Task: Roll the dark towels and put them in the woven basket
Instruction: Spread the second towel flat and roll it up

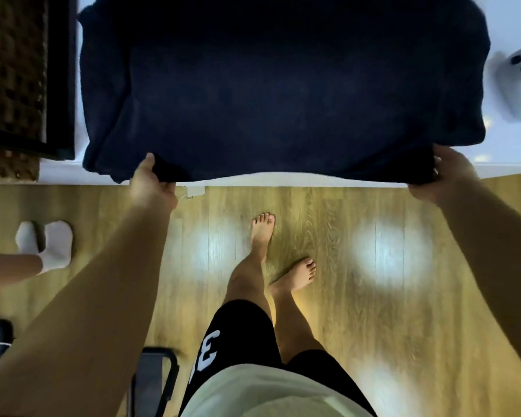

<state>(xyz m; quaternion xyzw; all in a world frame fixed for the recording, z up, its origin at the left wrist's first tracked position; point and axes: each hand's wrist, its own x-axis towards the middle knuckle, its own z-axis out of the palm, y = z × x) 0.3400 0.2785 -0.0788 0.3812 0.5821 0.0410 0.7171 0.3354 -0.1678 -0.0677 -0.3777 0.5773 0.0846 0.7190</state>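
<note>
A large dark navy towel (283, 85) lies spread flat over the white table (60, 173), its near edge at the table's front edge. My left hand (151, 185) pinches the towel's near left corner. My right hand (445, 176) grips the near right corner. The woven basket (12, 70), dark brown with a black rim, stands at the far left on the table, beside the towel's left edge.
Two white game controllers (518, 82) lie on the table at the far right. Below the table is a wooden floor with my bare feet (262, 233). Another person's foot in a white sock (51, 245) stands at the left. Dark objects (154, 380) sit at the bottom left.
</note>
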